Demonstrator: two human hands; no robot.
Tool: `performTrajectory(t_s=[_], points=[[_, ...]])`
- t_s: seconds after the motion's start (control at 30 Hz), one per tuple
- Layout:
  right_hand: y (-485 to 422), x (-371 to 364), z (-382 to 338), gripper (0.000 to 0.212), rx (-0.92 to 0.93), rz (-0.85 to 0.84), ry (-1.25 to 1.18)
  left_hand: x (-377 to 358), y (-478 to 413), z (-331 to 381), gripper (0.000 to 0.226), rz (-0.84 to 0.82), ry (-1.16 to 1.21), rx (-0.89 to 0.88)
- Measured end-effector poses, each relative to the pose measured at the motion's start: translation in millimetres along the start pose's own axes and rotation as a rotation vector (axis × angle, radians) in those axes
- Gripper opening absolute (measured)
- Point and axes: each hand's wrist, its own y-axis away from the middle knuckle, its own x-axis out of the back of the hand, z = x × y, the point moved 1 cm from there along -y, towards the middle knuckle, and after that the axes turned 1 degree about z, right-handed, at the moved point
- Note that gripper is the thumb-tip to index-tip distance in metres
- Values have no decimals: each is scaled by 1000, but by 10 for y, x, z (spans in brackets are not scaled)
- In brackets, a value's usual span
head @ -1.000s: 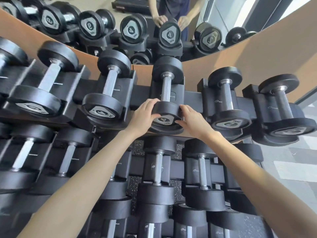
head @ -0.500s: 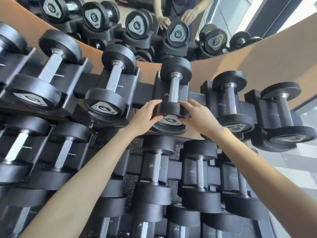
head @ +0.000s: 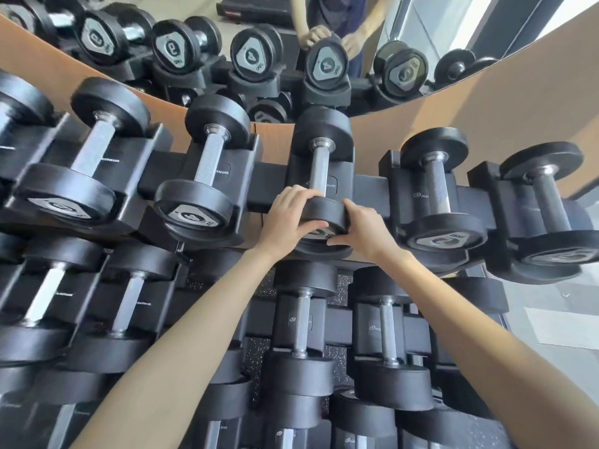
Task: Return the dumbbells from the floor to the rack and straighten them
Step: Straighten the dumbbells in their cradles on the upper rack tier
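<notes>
A small black dumbbell (head: 321, 166) with a steel handle lies in a cradle at the middle of the top tier of the black rack (head: 369, 192). My left hand (head: 288, 215) wraps the left side of its near head, thumb across the grey end cap. My right hand (head: 363, 226) clasps the right side of the same head, fingers curled under its face. Most of the end cap is hidden by my hands. The far head rests against the brown wall panel.
Other dumbbells fill the cradles either side on the top tier (head: 201, 189) (head: 437, 196) and the lower tiers (head: 301, 322). A mirror (head: 252, 56) above the brown panel reflects the rack and a person's hands. Grey floor (head: 560, 319) shows at right.
Both hands have closed in tighter on the near head of the middle dumbbell, thumbs now over its end cap. The view has shifted slightly closer and leftward.
</notes>
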Motion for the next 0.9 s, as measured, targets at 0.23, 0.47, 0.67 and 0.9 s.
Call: performTrajectory(t_s=[0.23, 0.47, 0.67, 0.9], points=[[-153, 295, -369, 62, 193, -37, 557, -136, 238, -221, 47, 223, 272, 274], [41, -133, -143, 53, 85, 257, -586, -215, 260, -199, 51, 191, 349, 352], [99, -359, -5, 42, 6, 286, -1007, -81, 173, -124, 50, -14, 342, 223], [105, -429, 109, 40, 49, 299, -1029, -182, -76, 63, 47, 202, 191, 8]])
